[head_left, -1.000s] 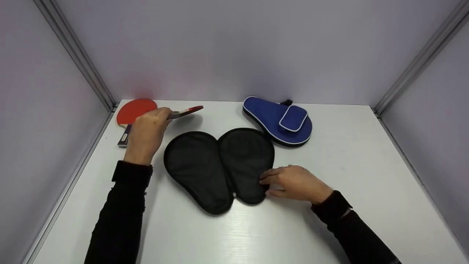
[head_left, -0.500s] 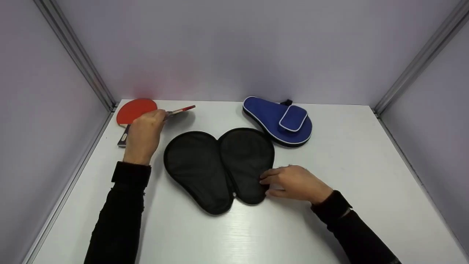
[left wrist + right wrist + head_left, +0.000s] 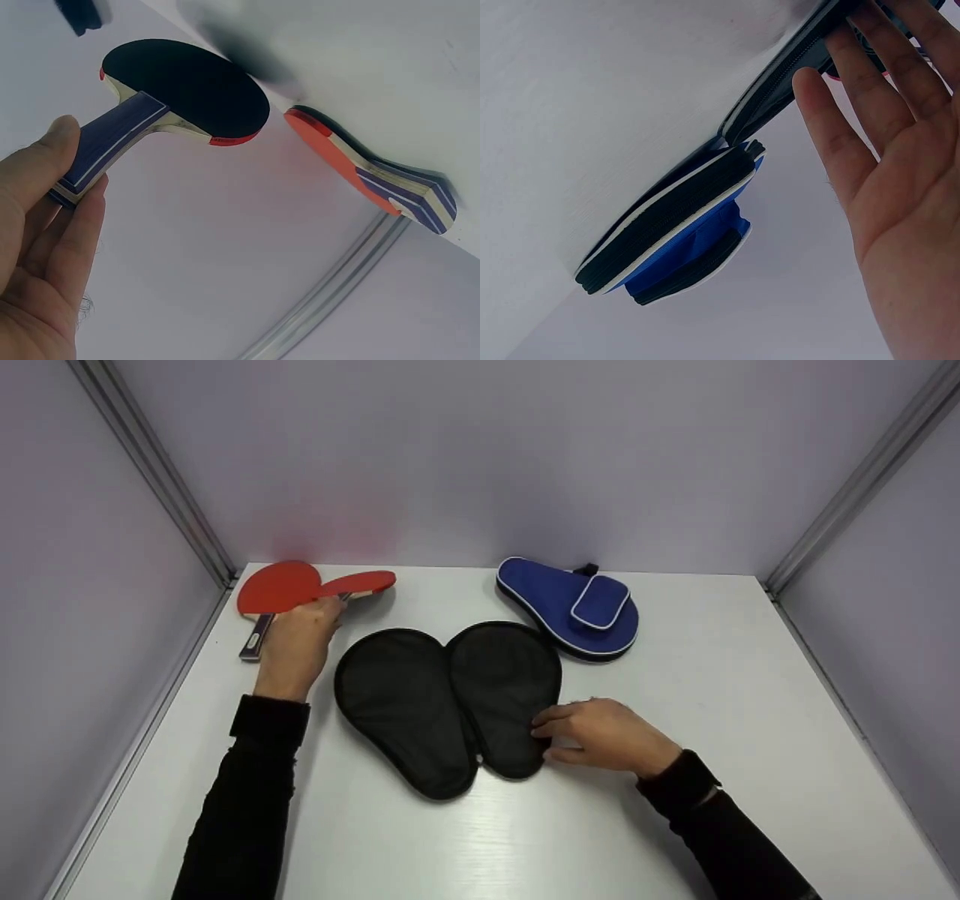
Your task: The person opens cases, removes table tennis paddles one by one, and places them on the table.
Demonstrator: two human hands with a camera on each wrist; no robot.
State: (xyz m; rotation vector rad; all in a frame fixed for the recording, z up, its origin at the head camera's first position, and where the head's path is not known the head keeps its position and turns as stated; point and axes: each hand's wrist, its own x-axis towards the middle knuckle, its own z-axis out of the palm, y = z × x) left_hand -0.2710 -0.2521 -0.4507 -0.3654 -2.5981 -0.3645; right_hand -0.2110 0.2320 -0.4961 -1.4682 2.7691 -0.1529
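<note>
My left hand (image 3: 298,639) pinches a table tennis bat (image 3: 187,86) by the end of its blue-striped handle, thumb on one side and fingers on the other. The bat is held above the table, its red face upward in the head view and its black face toward the left wrist camera. Beside it, a second red bat (image 3: 279,587) lies at the table's back left corner. A black-lined bat case (image 3: 409,709) lies spread open in the middle. With fingers nearly straight, my right hand (image 3: 604,733) rests its fingertips on the case's right half near the narrow end.
A closed blue bat case (image 3: 536,589) with white piping and a small front pocket (image 3: 601,602) lies at the back, right up by the open case. Pale panels enclose the white table (image 3: 750,697) at the back and both sides.
In my left hand the bat has turned from nearly edge-on to showing its red face, and has shifted slightly left. My right hand and both cases stay put.
</note>
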